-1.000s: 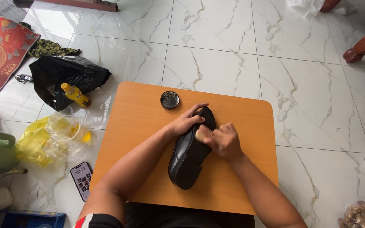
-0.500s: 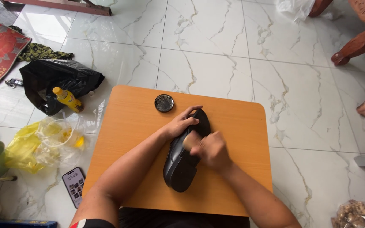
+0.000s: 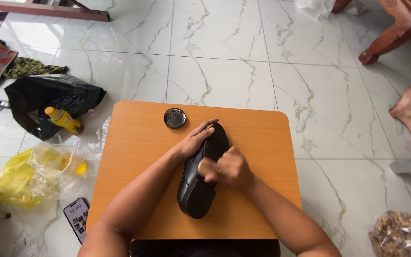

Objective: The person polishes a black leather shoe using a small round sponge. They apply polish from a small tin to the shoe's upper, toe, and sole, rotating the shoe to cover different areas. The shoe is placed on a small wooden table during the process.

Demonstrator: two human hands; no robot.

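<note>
I see a black shoe (image 3: 200, 176) lying on the orange counter (image 3: 134, 143), its toe pointing away from me and its heel toward the near edge. My left hand (image 3: 193, 140) lies flat along the left side of the toe end, fingers spread and pressing the shoe down rather than gripping it. My right hand (image 3: 228, 167) is clenched around a small brush (image 3: 204, 167) with a pale wooden end, held against the middle of the shoe; the bristles are hidden under the fingers, so I cannot tell exactly how they meet the leather. A round open tin (image 3: 174, 118) of dark polish sits on the counter just beyond the toe, apart from both hands. On the marble floor (image 3: 224, 62) to the left lie a black plastic bag (image 3: 53, 97) with a yellow bottle (image 3: 63, 120) resting on it, a clear cup (image 3: 55, 159) in a yellow bag (image 3: 13, 183), and a phone (image 3: 76, 219) near the counter's corner. At the right edge another person's bare foot (image 3: 407, 102) rests on the floor, and a bag of brown pieces (image 3: 403, 233) sits in the lower right corner.
</note>
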